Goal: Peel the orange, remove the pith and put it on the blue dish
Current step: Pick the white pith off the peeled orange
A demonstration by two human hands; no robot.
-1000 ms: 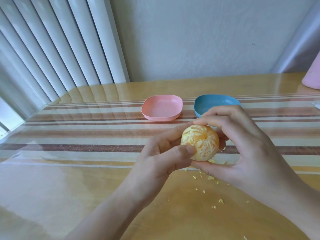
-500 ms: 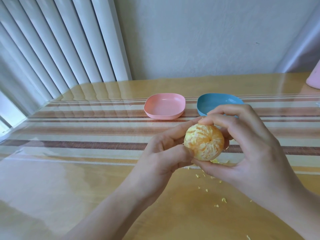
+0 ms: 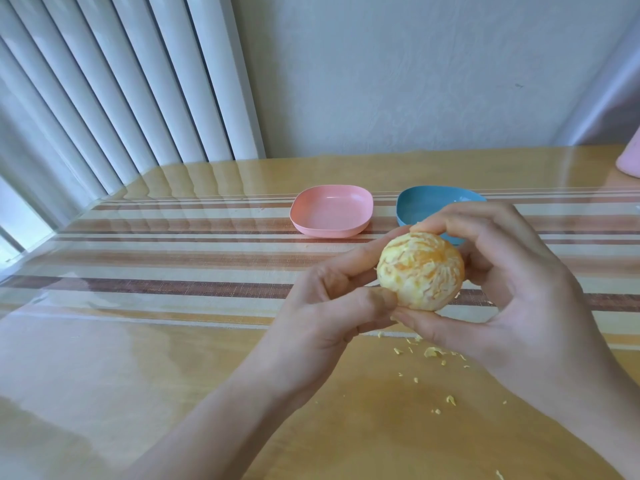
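Note:
The peeled orange (image 3: pixel 420 271), streaked with pale pith, is held above the table between both hands. My left hand (image 3: pixel 329 306) presses its left side with thumb and forefinger. My right hand (image 3: pixel 512 289) wraps its right side, fingers on top and thumb underneath. Behind the orange sits the blue dish (image 3: pixel 420 206), partly hidden by my right fingers; nothing shows in the visible part.
A pink dish (image 3: pixel 332 211) sits to the left of the blue one, with nothing in it. Several small pith scraps (image 3: pixel 433 353) lie on the wooden table below my hands. A pink object (image 3: pixel 630 161) stands at the far right edge. Window blinds hang at left.
The orange has turned a little in my fingers, showing a different pith-streaked face. Both hands keep their hold in about the same place.

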